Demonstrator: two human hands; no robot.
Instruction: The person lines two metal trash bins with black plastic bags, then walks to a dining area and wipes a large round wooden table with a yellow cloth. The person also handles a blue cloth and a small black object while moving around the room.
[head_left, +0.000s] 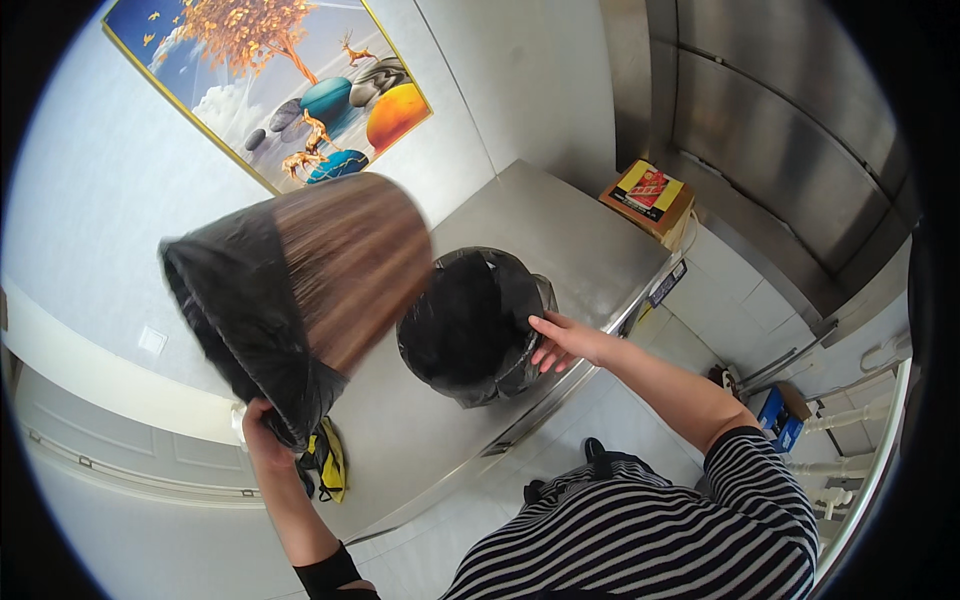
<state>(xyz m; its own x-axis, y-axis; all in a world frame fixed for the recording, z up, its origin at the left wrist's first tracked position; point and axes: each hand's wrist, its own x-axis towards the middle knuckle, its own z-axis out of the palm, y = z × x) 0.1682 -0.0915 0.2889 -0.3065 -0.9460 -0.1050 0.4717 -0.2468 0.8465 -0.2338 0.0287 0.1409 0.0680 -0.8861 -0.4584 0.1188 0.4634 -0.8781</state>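
Observation:
My left hand (270, 439) grips the bag-covered rim of a wood-grain trash bin (360, 270). This bin is tilted on its side in the air, with its mouth towards the lower left. A black plastic bag (240, 307) is folded over its rim. A second trash bin (465, 322), lined with a black bag, stands upright on the stainless steel counter (555, 225), its dark mouth facing up. My right hand (559, 343) holds that bin's right rim, thumb at the edge and fingers on the outside. The bottom of its inside is too dark to make out.
A black-and-yellow item (328, 461) lies at the counter's left end. At the far right corner sits a cardboard box (649, 199) with a printed top. A framed picture (300, 82) hangs on the wall behind. A blue box (782, 416) is near the railing at right.

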